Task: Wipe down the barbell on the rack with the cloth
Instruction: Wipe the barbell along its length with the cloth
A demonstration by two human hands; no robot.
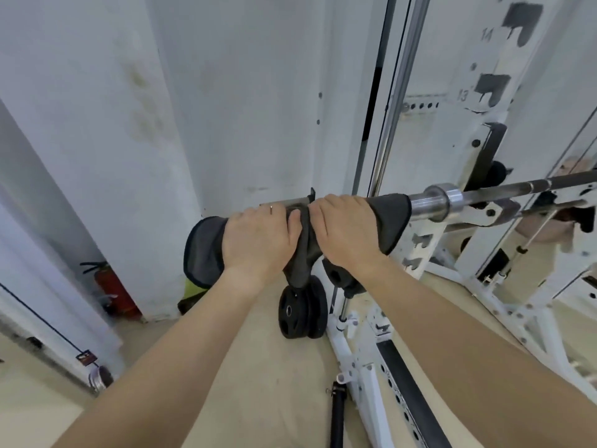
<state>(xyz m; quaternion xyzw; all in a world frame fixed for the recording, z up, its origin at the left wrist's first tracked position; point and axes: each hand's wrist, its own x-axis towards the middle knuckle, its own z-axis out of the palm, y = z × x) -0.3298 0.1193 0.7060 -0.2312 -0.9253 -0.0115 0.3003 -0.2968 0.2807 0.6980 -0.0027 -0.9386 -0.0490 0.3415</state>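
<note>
Just outside the rack (pixel 484 150) upright, on the end of the barbell (pixel 434 202): left hand (pixel 258 240) and right hand (pixel 347 231) side by side, nearly touching, both curled down over a dark grey cloth (pixel 206 250) and gripping it round the bar. Cloth draped over the sleeve left of the chrome collar, bunched between the two hands and hanging below them in a fold, with flared edges showing left of the left hand and right of the right. Fingertips hidden behind the bar. Thin ring (pixel 271 207) on a left finger. Bare forearms stretched in from the bottom edge of frame. Beyond the collar, the thinner shaft running right past the rack's black hook and out at the right edge. Numbers 13 and 14 marked beside slots on the white upright above. Below the hands, on the beige floor (pixel 258 367), two black plates (pixel 300 312) standing on edge just beside the rack's base. Farther left, at the foot of the white wall (pixel 242 92), a red extinguisher (pixel 113 289) upright in a corner.
</note>
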